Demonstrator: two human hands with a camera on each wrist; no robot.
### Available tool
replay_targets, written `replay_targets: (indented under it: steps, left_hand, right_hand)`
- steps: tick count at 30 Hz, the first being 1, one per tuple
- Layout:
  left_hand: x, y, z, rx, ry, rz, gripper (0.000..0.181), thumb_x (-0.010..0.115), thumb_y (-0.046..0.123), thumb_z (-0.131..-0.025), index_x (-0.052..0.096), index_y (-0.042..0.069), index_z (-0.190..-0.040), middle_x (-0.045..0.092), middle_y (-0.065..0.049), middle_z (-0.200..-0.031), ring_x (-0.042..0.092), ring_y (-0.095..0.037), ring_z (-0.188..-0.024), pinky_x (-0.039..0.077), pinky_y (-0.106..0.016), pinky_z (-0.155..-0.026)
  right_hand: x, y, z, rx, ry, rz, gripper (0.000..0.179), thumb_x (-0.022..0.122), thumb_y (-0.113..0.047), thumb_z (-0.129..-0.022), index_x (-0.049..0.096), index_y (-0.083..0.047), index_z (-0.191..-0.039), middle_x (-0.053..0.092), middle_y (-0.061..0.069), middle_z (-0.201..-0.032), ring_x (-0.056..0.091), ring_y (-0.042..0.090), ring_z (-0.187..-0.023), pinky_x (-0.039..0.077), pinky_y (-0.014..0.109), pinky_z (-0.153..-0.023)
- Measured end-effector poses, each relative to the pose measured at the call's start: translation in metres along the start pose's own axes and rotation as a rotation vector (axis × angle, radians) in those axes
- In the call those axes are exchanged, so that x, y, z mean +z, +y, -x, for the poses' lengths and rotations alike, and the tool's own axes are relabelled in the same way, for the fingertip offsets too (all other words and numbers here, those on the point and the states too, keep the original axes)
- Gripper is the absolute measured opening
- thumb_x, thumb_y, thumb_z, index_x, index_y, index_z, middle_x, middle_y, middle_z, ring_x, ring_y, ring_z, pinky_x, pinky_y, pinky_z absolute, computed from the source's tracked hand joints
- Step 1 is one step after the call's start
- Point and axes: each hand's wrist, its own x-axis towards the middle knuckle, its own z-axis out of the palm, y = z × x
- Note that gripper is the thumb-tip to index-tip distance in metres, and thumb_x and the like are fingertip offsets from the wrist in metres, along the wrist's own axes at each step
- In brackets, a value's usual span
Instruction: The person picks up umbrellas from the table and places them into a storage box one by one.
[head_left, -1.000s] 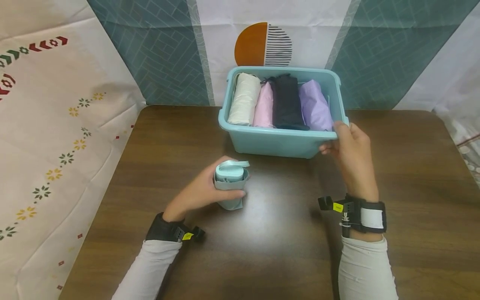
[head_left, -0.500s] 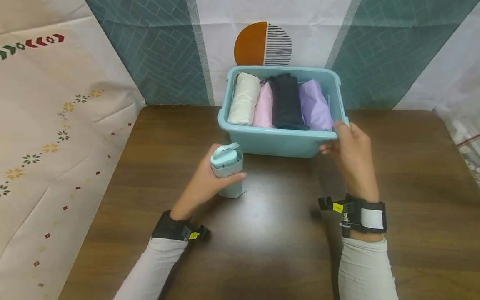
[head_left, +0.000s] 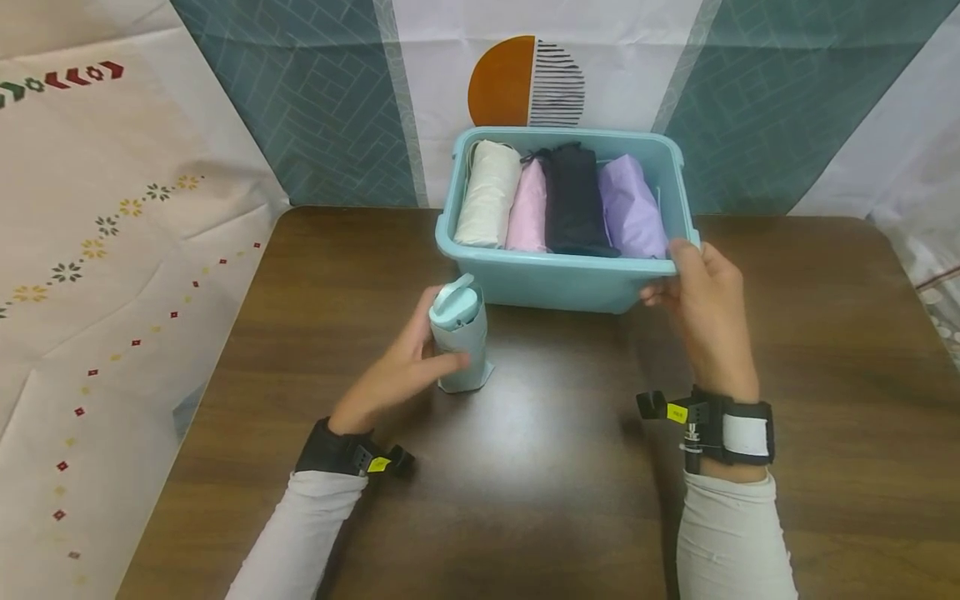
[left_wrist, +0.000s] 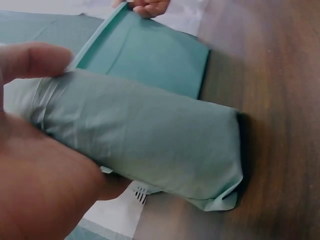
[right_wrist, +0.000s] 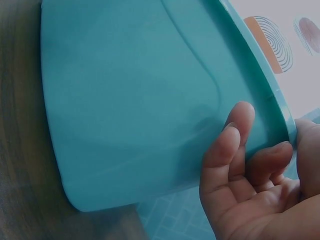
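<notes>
A folded umbrella (head_left: 463,340) in a pale green sleeve stands upright on the table, its lighter cap and strap loop on top. My left hand (head_left: 397,371) holds it from the left, thumb across the near side. In the left wrist view the sleeve (left_wrist: 150,132) lies between thumb and fingers, its lower end beyond the hand. A light blue plastic bin (head_left: 551,283) stands behind. My right hand (head_left: 705,312) grips its near right corner, thumb over the rim and curled fingers (right_wrist: 220,150) beneath it in the right wrist view.
Inside the bin lie a white roll (head_left: 491,196), a pink bundle (head_left: 528,212), a black bundle (head_left: 573,200) and a purple bundle (head_left: 632,208). Patterned cloth (head_left: 337,108) hangs behind the wooden table (head_left: 555,467). Floral cloth (head_left: 142,275) borders the left side.
The umbrella has moved away from me toward the bin, with its top rising in view and the left hand shifting with it. The right hand keeps its place on the rim.
</notes>
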Motion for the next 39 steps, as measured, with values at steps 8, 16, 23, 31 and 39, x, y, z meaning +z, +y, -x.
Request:
replay_targets:
  steps: [8, 16, 23, 31, 39]
  left_hand:
    - [-0.009, 0.001, -0.004, -0.068, 0.016, -0.077, 0.077, 0.073, 0.010, -0.083, 0.028, 0.016, -0.145, 0.040, -0.002, -0.136, 0.040, -0.023, -0.124, 0.036, -0.046, -0.099]
    - [-0.003, 0.007, -0.015, -0.117, 0.115, -0.048, 0.064, 0.077, 0.012, -0.079, 0.044, 0.006, -0.135, 0.056, -0.010, -0.123, 0.054, -0.028, -0.107, 0.045, -0.043, -0.089]
    - [0.003, -0.006, -0.021, 0.133, 0.008, 0.128, 0.049, 0.069, -0.005, -0.081, 0.050, -0.001, -0.126, 0.059, -0.022, -0.118, 0.058, -0.037, -0.112, 0.043, -0.048, -0.094]
    - [0.009, -0.004, -0.019, 0.114, 0.118, 0.085, 0.044, 0.072, -0.003, -0.078, 0.052, 0.006, -0.115, 0.064, -0.013, -0.099, 0.060, -0.027, -0.093, 0.046, -0.045, -0.085]
    - [0.012, -0.003, -0.022, 0.139, 0.143, 0.017, 0.040, 0.073, 0.002, -0.076, 0.054, 0.004, -0.112, 0.064, -0.009, -0.096, 0.059, -0.026, -0.089, 0.047, -0.043, -0.082]
  right_hand:
    - [0.000, -0.003, -0.001, 0.016, 0.059, 0.139, 0.042, 0.060, -0.038, -0.094, 0.048, 0.002, -0.089, 0.048, 0.014, -0.081, 0.051, 0.026, -0.069, 0.039, 0.035, -0.064]
    - [-0.002, -0.001, -0.001, 0.007, 0.063, 0.129, 0.042, 0.061, -0.036, -0.094, 0.048, 0.003, -0.087, 0.048, 0.013, -0.075, 0.047, 0.025, -0.066, 0.035, 0.034, -0.061]
    - [-0.002, 0.000, -0.001, -0.004, 0.054, 0.138, 0.044, 0.061, -0.040, -0.094, 0.049, 0.002, -0.088, 0.046, 0.012, -0.074, 0.043, 0.025, -0.063, 0.031, 0.034, -0.055]
    - [-0.003, -0.001, -0.002, -0.003, 0.049, 0.122, 0.042, 0.061, -0.039, -0.093, 0.049, 0.001, -0.088, 0.043, 0.010, -0.072, 0.040, 0.023, -0.059, 0.028, 0.033, -0.050]
    - [-0.002, -0.001, -0.002, -0.024, 0.036, 0.104, 0.041, 0.060, -0.037, -0.095, 0.049, 0.002, -0.088, 0.042, 0.010, -0.071, 0.040, 0.025, -0.059, 0.031, 0.030, -0.051]
